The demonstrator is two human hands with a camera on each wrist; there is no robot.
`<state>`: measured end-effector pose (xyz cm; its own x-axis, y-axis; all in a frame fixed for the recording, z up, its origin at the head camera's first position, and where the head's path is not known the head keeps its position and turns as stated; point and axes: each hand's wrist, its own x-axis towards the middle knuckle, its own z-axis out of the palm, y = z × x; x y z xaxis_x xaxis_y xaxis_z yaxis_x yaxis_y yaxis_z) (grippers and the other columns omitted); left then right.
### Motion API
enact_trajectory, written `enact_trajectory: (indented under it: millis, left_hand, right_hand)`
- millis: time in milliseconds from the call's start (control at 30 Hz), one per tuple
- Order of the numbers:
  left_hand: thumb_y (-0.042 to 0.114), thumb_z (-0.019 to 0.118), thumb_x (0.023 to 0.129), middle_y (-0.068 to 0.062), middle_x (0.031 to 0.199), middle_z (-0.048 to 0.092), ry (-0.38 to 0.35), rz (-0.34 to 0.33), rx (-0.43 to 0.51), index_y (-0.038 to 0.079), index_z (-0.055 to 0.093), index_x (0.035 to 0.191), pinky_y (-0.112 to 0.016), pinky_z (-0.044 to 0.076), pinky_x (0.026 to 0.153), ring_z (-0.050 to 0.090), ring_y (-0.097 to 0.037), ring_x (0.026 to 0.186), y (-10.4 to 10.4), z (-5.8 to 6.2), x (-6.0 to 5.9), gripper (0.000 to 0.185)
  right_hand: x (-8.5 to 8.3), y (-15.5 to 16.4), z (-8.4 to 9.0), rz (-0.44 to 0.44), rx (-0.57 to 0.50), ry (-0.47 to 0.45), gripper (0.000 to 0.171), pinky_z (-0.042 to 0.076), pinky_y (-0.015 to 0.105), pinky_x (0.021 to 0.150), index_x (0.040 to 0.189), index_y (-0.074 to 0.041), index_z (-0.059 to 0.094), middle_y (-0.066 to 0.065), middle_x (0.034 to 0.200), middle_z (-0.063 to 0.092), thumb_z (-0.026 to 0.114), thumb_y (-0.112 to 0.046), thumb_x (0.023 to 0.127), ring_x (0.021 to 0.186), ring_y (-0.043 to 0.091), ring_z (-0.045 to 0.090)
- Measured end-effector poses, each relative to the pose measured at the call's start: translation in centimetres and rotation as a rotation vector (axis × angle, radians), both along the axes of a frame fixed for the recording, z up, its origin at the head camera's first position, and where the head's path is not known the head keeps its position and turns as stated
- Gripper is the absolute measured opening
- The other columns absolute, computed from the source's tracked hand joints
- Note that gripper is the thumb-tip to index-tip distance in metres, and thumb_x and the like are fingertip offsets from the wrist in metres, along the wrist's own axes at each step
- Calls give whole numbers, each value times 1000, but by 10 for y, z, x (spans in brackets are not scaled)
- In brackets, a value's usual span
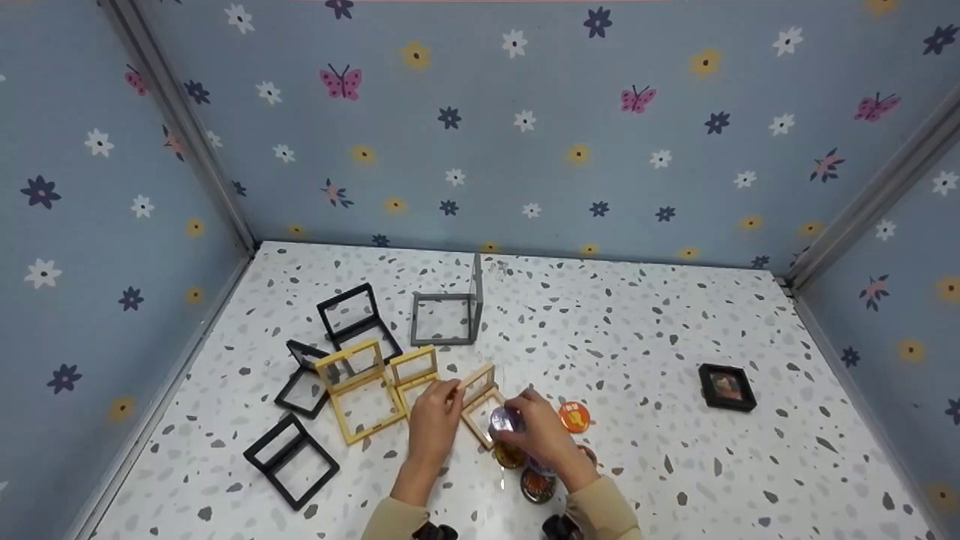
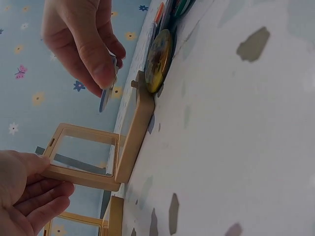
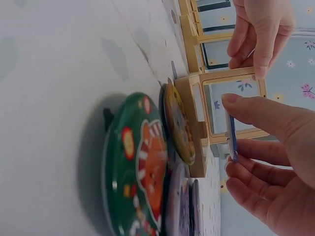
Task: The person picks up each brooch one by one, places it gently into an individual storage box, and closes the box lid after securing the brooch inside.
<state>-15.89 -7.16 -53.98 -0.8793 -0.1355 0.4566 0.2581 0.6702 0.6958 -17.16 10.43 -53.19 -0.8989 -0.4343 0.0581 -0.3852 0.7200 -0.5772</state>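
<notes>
My left hand (image 1: 435, 420) pinches the raised lid of a small light-tan hinged display frame (image 2: 81, 178) between thumb and fingers. The frame's other half lies on the table with a clear window. In my right hand (image 1: 546, 431), thumb and fingers pinch a round pin badge (image 3: 232, 135) by its edge, above the open frame. Its face looks pale purple in the head view. Close under that hand lie more round badges: a yellow one (image 3: 178, 120) against the frame, a green one (image 3: 138, 162) with an orange figure, and an orange one (image 1: 574, 416).
Yellow hinged frames (image 1: 367, 431) stand open left of my left hand, with several black ones (image 1: 292, 461) beyond. A grey frame (image 1: 442, 342) stands open farther back. A closed black frame (image 1: 727, 388) holding a badge lies at the right. Patterned walls (image 1: 480, 135) enclose the speckled table.
</notes>
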Motion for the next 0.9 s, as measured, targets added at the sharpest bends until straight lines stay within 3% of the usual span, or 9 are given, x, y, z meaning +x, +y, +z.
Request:
enact_trajectory:
  millis: [333, 600, 900]
  left_hand:
    - [8, 64, 81, -3, 77, 60, 40, 2, -13, 1, 66, 88, -25, 49, 58, 58, -13, 68, 0, -2, 1, 10]
    - [8, 64, 81, -4, 78, 60, 27, -2, -11, 1, 66, 89, -25, 49, 58, 58, -14, 69, 0, 0, 1, 11]
    - [7, 64, 81, -4, 78, 61, 31, 4, -11, 1, 67, 89, -24, 50, 59, 59, -13, 69, 0, 0, 0, 11]
  right_hand:
    - [-9, -12, -7, 12, 43, 40, 40, 48, 28, 65, 99, 1, 63, 6, 90, 52, 73, -27, 72, 75, 15, 54]
    - [-13, -19, -9, -5, 87, 25, 41, 47, 31, 68, 101, 0, 63, 6, 91, 53, 73, -27, 72, 77, 17, 53]
    - [-16, -22, -12, -5, 64, 56, 37, 47, 29, 65, 96, -1, 64, 2, 86, 51, 73, -27, 72, 73, 14, 52]
